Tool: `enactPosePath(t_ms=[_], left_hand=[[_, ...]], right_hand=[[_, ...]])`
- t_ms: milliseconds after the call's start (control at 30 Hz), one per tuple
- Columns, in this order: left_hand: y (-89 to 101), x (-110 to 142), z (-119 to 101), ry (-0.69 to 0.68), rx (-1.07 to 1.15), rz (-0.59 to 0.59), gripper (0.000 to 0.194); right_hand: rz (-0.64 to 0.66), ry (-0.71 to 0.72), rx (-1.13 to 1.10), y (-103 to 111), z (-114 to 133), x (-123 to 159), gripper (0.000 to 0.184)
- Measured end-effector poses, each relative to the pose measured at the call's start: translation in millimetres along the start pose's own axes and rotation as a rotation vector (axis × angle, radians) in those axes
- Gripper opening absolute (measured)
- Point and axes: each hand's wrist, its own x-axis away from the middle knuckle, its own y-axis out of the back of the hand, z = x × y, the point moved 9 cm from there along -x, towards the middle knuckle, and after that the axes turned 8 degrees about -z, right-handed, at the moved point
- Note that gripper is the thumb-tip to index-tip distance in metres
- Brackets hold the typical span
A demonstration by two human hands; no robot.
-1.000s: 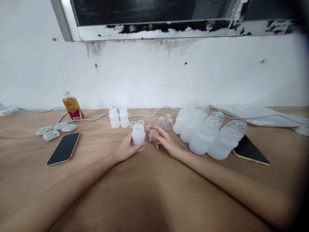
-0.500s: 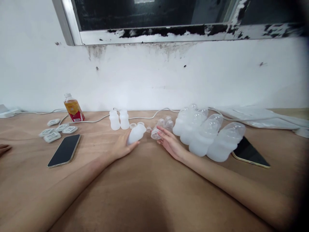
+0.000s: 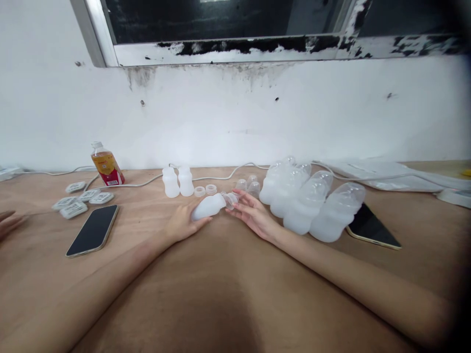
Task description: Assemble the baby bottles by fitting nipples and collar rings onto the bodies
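Note:
My left hand (image 3: 182, 220) is wrapped round a white, frosted baby bottle (image 3: 206, 208), tilted with its neck to the right. At that neck, my right hand (image 3: 253, 215) pinches a clear plastic bottle top (image 3: 231, 200) between thumb and fingers. The top meets the bottle's mouth; whether it is screwed on I cannot tell. Behind the bottle lie two pale rings (image 3: 211, 189). Several small clear domes (image 3: 253, 187) stand just beyond my right fingers. Two uncapped white bottles (image 3: 186, 181) stand upright at the back.
Several bottles with clear caps (image 3: 300, 211) stand by my right forearm, with a phone (image 3: 371, 228) behind them. Another phone (image 3: 93, 230), several white packets (image 3: 75, 208) and a drink bottle (image 3: 107, 165) are on the left. A cable (image 3: 221, 178) runs along the wall. Another person's hand (image 3: 9, 224) rests far left.
My right hand has brought the clear top left to the bottle's mouth. The bottle in my left hand has tipped closer to level. The view has shifted slightly.

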Motion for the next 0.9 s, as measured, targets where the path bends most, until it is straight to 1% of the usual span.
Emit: enactPosePath(t_ms=[133,200,333,400,533,600,667,733,833,900], left_hand=[[-0.1,-0.2,-1.4,-0.018,-0.009,0.02,0.057],[0.6,-0.1,-2.0,-0.014,-0.035,0.03,0.058],[-2.3,2.2,-7.0,-0.018,-0.126,0.134,0.052],[-2.0,3.2,-11.4,-0.033,-0.137,0.173,0.049],[1.2,1.5,-16.4,-0.041,-0.063,0.223,0.049],[-1.1,1.2,-14.8,-0.006,0.015,0.302,0.049],[-4.8,2.5,-12.6,0.049,0.109,0.406,0.047],[-6.3,3.8,-12.0,0.089,0.188,0.484,0.044],[-2.8,3.1,-11.7,0.113,0.214,0.515,0.04],[-2.9,4.5,-9.7,0.143,0.212,0.548,0.035]], right_hand=[[-0.006,0.015,0.004,0.6,0.6,-0.2,0.035],[-0.01,0.022,0.042,1.4,-0.2,-0.2,0.035],[0.022,0.042,0.222,-1.5,-2.2,1.4,0.038],[0.058,0.083,0.31,-6.1,0.0,3.0,0.04],[0.171,0.196,0.426,-20.9,8.8,9.0,0.037],[0.2,0.227,0.495,-25.2,11.2,11.9,0.036],[0.212,0.228,0.568,-26.7,11.0,14.0,0.036],[0.225,0.216,0.625,-27.3,9.8,15.3,0.037],[0.27,0.221,0.665,-31.0,10.9,17.5,0.037],[0.305,0.269,0.684,-35.4,16.3,19.8,0.036]])
